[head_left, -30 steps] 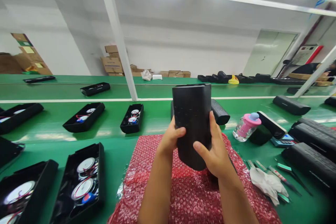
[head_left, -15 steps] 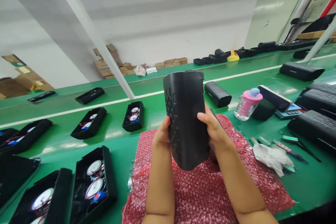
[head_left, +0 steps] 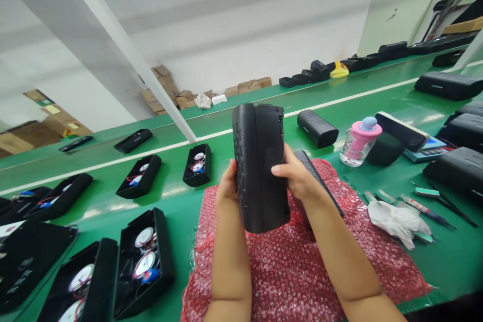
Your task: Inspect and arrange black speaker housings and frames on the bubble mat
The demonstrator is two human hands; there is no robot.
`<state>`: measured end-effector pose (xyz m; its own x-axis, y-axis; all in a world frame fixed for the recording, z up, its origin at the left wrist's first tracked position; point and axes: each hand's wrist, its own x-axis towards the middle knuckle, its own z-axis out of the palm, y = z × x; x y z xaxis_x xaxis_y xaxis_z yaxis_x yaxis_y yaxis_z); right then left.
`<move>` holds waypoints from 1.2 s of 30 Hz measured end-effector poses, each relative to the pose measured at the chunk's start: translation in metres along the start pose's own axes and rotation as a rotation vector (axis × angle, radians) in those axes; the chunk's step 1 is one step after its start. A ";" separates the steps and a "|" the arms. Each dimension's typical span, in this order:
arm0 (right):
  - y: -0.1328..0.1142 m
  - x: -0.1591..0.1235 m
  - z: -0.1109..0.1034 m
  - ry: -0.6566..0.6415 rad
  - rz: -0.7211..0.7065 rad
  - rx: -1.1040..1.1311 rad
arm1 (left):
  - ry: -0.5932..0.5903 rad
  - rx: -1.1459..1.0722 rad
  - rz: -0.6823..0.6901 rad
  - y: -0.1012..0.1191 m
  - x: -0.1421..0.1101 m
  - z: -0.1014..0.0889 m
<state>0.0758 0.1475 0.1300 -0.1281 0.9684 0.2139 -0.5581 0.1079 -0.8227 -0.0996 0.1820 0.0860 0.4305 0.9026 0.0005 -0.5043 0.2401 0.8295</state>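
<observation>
Upright between my two hands is a black speaker (head_left: 268, 171), its patterned grille face turned to the left and a seam running down its side. My left hand (head_left: 228, 181) grips the grille side. My right hand (head_left: 296, 173) wraps the opposite edge, thumb laid on the smooth side. Beneath lies a sheet of red bubble wrap (head_left: 275, 271). A second black speaker (head_left: 319, 178) rests on it, partly hidden behind my right hand and forearm.
Open black housings (head_left: 143, 261) with round drivers and red wires stand at the left. To the right are a pink-lidded bottle (head_left: 360, 143), a crumpled white cloth (head_left: 396, 219), tweezers (head_left: 449, 204) and more closed speakers (head_left: 458, 173). A white post (head_left: 132, 55) rises behind the bench.
The held speaker has turned, so its side seam now shows, and sits slightly further left in view. More of the second speaker on the bubble wrap is visible. Both hands keep their grip.
</observation>
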 end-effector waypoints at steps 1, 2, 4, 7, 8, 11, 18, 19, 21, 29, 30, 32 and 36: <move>-0.001 -0.001 0.000 -0.018 -0.008 -0.036 | 0.001 -0.005 0.009 0.001 0.000 0.001; -0.002 -0.001 0.000 -0.015 -0.018 -0.063 | -0.002 -0.006 0.007 0.002 0.001 0.002; -0.002 -0.002 0.002 0.029 -0.023 -0.080 | -0.009 -0.004 -0.016 0.005 0.003 0.005; -0.001 -0.001 0.005 0.036 -0.025 -0.086 | 0.000 -0.019 -0.043 0.009 0.005 0.008; -0.001 -0.001 0.004 0.014 -0.033 -0.092 | 0.003 -0.027 -0.048 0.010 0.006 0.008; 0.002 0.001 -0.001 -0.076 -0.041 -0.070 | 0.006 -0.059 -0.022 0.009 0.007 0.010; 0.011 0.008 -0.014 -0.196 0.023 0.079 | 0.084 -0.042 -0.044 0.013 0.007 0.009; 0.012 0.008 -0.013 -0.205 0.017 0.080 | 0.103 -0.041 -0.027 0.014 0.005 0.009; 0.012 0.007 -0.008 -0.189 -0.003 0.068 | 0.130 -0.036 0.009 0.015 0.003 0.013; 0.011 0.007 -0.004 0.007 -0.044 0.003 | 0.328 0.366 0.512 0.020 0.000 0.028; 0.010 0.007 -0.006 0.029 -0.051 -0.013 | 0.324 0.434 0.541 0.020 -0.001 0.030; 0.007 0.008 -0.010 0.066 -0.062 -0.039 | 0.271 0.515 0.525 0.019 -0.004 0.035; 0.001 0.006 -0.014 0.064 -0.094 -0.045 | 0.182 0.492 0.420 0.015 -0.007 0.049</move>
<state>0.0858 0.1569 0.1228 -0.0237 0.9656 0.2588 -0.5279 0.2078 -0.8235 -0.0738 0.1616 0.1259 0.1171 0.9401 0.3203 -0.1832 -0.2965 0.9373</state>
